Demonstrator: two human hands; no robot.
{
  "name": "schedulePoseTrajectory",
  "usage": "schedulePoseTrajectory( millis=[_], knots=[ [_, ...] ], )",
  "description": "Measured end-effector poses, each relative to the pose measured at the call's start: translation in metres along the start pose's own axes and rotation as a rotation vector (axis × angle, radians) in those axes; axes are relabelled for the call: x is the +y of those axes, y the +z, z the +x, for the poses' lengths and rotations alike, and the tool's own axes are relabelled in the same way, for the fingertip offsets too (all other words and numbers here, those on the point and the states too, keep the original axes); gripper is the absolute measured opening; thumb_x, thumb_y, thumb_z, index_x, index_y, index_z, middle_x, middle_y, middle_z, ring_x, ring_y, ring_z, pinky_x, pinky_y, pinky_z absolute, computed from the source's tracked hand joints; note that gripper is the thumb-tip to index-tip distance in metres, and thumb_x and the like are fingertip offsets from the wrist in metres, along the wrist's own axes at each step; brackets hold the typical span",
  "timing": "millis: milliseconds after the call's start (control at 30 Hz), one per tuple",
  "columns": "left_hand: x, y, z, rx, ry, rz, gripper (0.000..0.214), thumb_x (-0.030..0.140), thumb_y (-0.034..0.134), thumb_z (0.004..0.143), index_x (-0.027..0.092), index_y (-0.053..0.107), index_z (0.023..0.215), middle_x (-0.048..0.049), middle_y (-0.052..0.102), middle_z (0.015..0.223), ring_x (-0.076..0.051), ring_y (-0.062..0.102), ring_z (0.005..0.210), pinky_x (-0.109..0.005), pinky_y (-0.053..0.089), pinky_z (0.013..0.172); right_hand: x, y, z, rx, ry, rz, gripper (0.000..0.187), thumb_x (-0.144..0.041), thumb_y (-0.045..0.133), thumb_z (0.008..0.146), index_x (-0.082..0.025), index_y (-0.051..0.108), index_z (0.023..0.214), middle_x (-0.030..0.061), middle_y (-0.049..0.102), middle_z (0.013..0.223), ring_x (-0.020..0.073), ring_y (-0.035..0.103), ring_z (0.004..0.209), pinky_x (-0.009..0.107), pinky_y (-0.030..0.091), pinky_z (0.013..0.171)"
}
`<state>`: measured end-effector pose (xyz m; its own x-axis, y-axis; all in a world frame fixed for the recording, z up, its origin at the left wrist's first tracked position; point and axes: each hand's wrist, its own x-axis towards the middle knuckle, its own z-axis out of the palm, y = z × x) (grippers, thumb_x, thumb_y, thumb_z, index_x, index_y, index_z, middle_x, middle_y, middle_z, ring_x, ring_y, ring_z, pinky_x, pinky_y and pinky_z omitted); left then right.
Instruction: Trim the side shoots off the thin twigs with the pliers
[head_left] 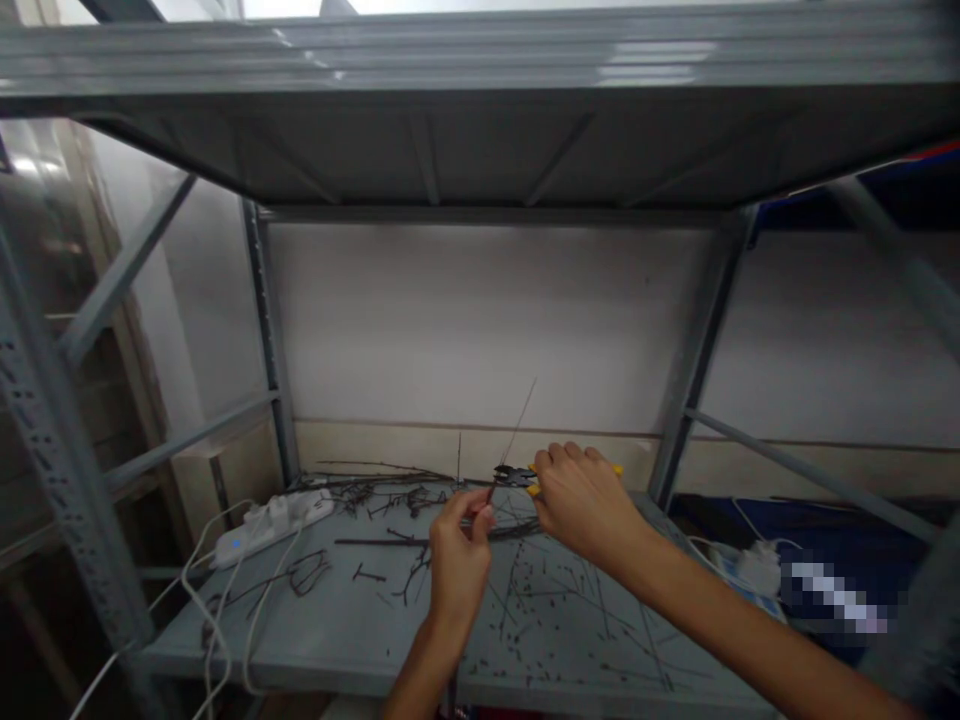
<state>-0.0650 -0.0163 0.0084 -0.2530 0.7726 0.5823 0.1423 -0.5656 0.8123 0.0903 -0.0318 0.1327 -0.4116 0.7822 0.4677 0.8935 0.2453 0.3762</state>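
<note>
My left hand (459, 560) pinches a thin dark wire (514, 432) that slants up and to the right above the grey metal shelf (337, 620). My right hand (581, 500) is closed round yellow-handled cutters (517, 476), whose dark jaws sit at the wire just above my left fingers. Many short cut wire bits (540, 590) lie scattered on the shelf under both hands, and longer dark wires (382, 488) lie in a heap behind them.
A white power strip (274, 520) with white cables lies at the shelf's left end. Grey uprights (270, 350) and an upper shelf (480, 120) frame the space. A white plug block (757, 570) sits on blue material at right.
</note>
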Motion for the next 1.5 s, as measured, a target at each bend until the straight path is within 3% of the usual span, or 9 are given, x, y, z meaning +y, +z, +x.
schedulePoseTrajectory(
  millis=[300, 500, 700, 767, 867, 967, 1200, 1500],
  knots=[
    [-0.001, 0.010, -0.007, 0.047, -0.042, -0.041, 0.018, 0.022, 0.063, 0.087, 0.018, 0.075, 0.100, -0.0087, 0.074, 0.091, -0.022, 0.070, 0.082, -0.031, 0.059, 0.071, -0.004, 0.000, -0.006, -0.032, -0.048, -0.049, 0.014, -0.022, 0.058, 0.084, -0.013, 0.064, 0.092, 0.0160, 0.066, 0.092, 0.0327, 0.062, 0.089, 0.041, 0.043, 0.075],
    [0.008, 0.008, -0.010, 0.096, -0.087, -0.091, 0.021, 0.026, 0.060, 0.090, 0.018, 0.076, 0.102, -0.0105, 0.071, 0.099, -0.021, 0.068, 0.079, -0.026, 0.059, 0.056, -0.007, 0.026, -0.008, -0.099, -0.047, 0.082, 0.013, -0.016, 0.054, 0.088, -0.012, 0.065, 0.094, 0.0172, 0.069, 0.093, 0.0284, 0.067, 0.085, 0.033, 0.046, 0.070],
    [0.000, 0.008, -0.011, 0.110, -0.157, -0.120, 0.021, 0.027, 0.064, 0.087, 0.016, 0.076, 0.100, -0.0110, 0.072, 0.095, -0.022, 0.069, 0.077, -0.027, 0.059, 0.054, -0.013, 0.054, -0.011, -0.125, 0.035, 0.219, 0.020, -0.019, 0.052, 0.094, -0.012, 0.071, 0.093, 0.0170, 0.075, 0.087, 0.0259, 0.071, 0.079, 0.029, 0.045, 0.068],
    [-0.004, 0.006, -0.007, 0.117, -0.197, -0.152, 0.022, 0.029, 0.065, 0.086, 0.015, 0.075, 0.101, -0.0112, 0.073, 0.093, -0.021, 0.070, 0.073, -0.030, 0.061, 0.056, -0.015, 0.059, -0.013, -0.126, 0.098, 0.390, 0.030, -0.030, 0.049, 0.098, -0.015, 0.072, 0.084, 0.0127, 0.075, 0.079, 0.0235, 0.071, 0.075, 0.028, 0.044, 0.065],
    [-0.005, 0.000, 0.001, 0.085, -0.222, -0.191, 0.025, 0.031, 0.067, 0.085, 0.013, 0.074, 0.102, -0.0105, 0.074, 0.086, -0.022, 0.070, 0.071, -0.032, 0.062, 0.058, -0.020, 0.063, -0.016, -0.125, 0.235, 0.866, 0.053, -0.050, 0.043, 0.100, -0.018, 0.067, 0.066, 0.0052, 0.070, 0.062, 0.0196, 0.065, 0.061, 0.027, 0.042, 0.059],
    [-0.003, -0.004, 0.006, 0.027, -0.213, -0.187, 0.025, 0.030, 0.068, 0.084, 0.013, 0.074, 0.102, -0.0098, 0.073, 0.082, -0.023, 0.070, 0.073, -0.031, 0.060, 0.055, -0.023, 0.065, -0.015, -0.069, 0.294, 1.141, 0.057, -0.060, 0.044, 0.095, -0.018, 0.066, 0.064, 0.0029, 0.068, 0.062, 0.0187, 0.062, 0.061, 0.027, 0.041, 0.061],
    [0.001, -0.007, 0.003, 0.023, -0.175, -0.154, 0.023, 0.031, 0.066, 0.087, 0.016, 0.074, 0.103, -0.0090, 0.073, 0.087, -0.022, 0.070, 0.074, -0.027, 0.058, 0.054, -0.011, 0.066, 0.002, -0.057, 0.245, 0.950, 0.046, -0.057, 0.052, 0.090, -0.016, 0.067, 0.076, 0.0037, 0.067, 0.070, 0.0194, 0.056, 0.065, 0.029, 0.036, 0.061],
    [0.004, -0.006, 0.000, 0.000, -0.146, -0.131, 0.022, 0.033, 0.067, 0.085, 0.017, 0.077, 0.098, -0.0093, 0.072, 0.090, -0.022, 0.070, 0.074, -0.025, 0.056, 0.052, 0.002, 0.061, 0.002, -0.070, 0.161, 0.876, 0.048, -0.056, 0.050, 0.092, -0.018, 0.062, 0.064, 0.0002, 0.058, 0.056, 0.0161, 0.050, 0.056, 0.028, 0.030, 0.055]
  ],
)
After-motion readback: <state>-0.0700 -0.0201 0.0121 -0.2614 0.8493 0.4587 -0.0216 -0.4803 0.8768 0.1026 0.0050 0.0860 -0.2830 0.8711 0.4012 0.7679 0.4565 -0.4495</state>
